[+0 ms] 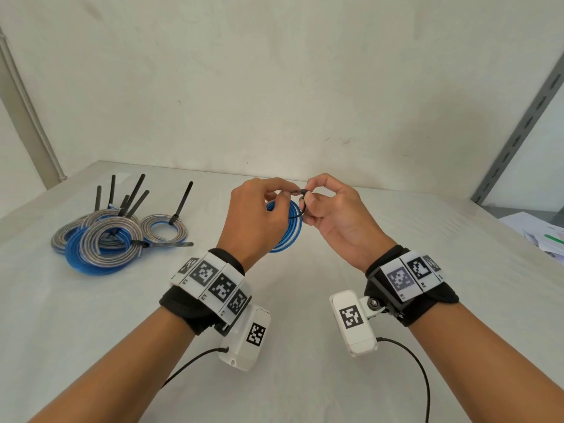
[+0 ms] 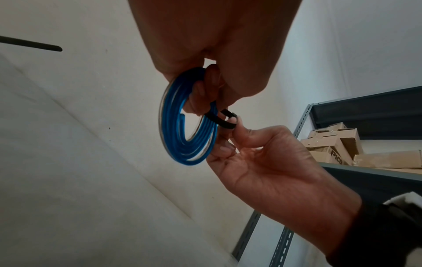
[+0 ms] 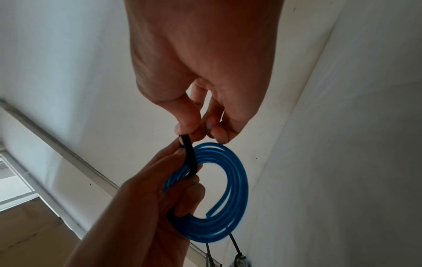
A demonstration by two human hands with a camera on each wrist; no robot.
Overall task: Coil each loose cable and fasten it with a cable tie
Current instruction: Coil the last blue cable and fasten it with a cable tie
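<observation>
Hands meet in the air above the white surface (image 1: 305,300) in the head view. The left hand (image 1: 254,216) grips the blue cable coil (image 1: 288,227) with curled fingers. The right hand (image 1: 337,215) pinches the black cable tie (image 1: 300,206) that loops around the coil. A pile of tied coils (image 1: 116,236) lies well apart on the left, near that edge of the surface. The wall runs close behind the far edge, and a grey shelf post (image 1: 518,132) stands at the right. Around the wrists the surface is bare.

From the left wrist, the left hand (image 2: 217,54) has fingers curled through the coil (image 2: 187,126), and the right hand (image 2: 274,162) pinches the tie (image 2: 224,120) between thumb and finger. Only this view shows the brown boxes (image 2: 331,144) on the shelf.

From the right wrist, the right hand (image 3: 200,72) pinches the top of the tie (image 3: 189,155). The left hand (image 3: 155,207) wraps round the coil (image 3: 230,198), whose cut end shows inside the ring. Only this view shows a window frame (image 3: 57,150).
</observation>
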